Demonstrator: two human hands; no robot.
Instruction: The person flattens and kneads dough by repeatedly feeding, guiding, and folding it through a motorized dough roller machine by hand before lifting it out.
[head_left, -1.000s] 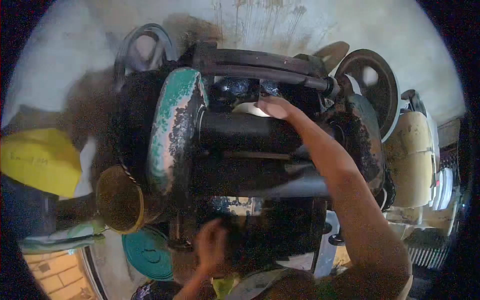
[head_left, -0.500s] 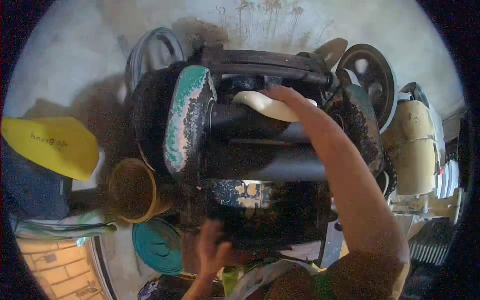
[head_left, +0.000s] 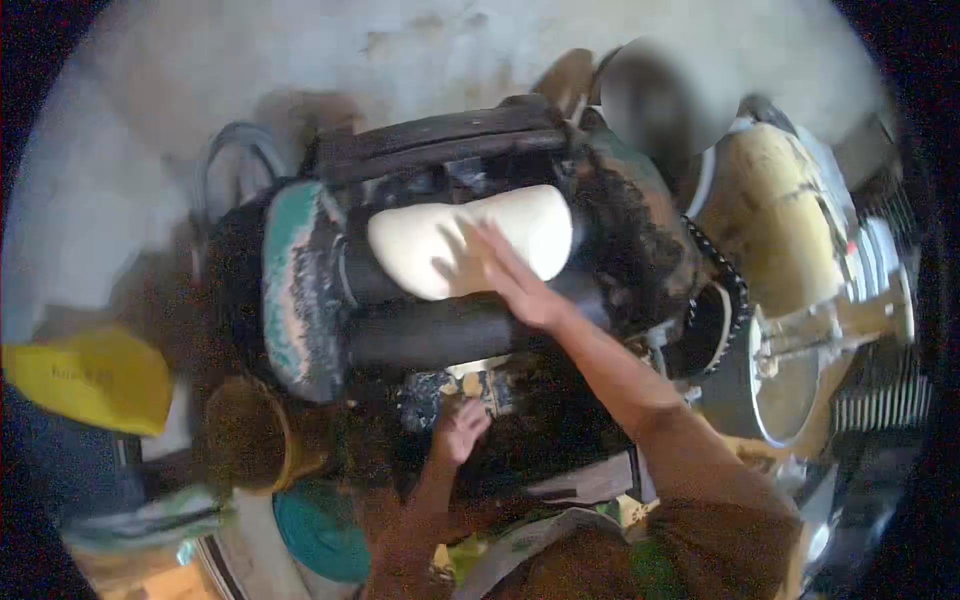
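A smooth white slab of dough (head_left: 410,248) lies across the upper dark roller of a dough-rolling machine (head_left: 292,300) with chipped green paint. My right hand (head_left: 505,272) reaches over from the right and rests on the dough's middle, fingers stretched out and somewhat spread. Below the dough runs a lower roller (head_left: 430,335). My left hand (head_left: 462,430) hovers before the machine's worn front plate (head_left: 420,395), its fingers loosely bent and apart, with nothing seen in it. Motion blurs the fingertips slightly.
A large wheel (head_left: 655,100) and a chain-edged wheel (head_left: 735,280) flank the machine's right side. At the left are a yellow item (head_left: 90,385), a round brown container (head_left: 245,435) and a teal lid (head_left: 318,530). A cream-coloured motor-like cylinder (head_left: 780,215) stands at far right.
The dough, earlier a narrow strip behind the rollers, now spreads wide over the upper roller under my right hand. My left hand has risen nearer the front plate. The view has tilted.
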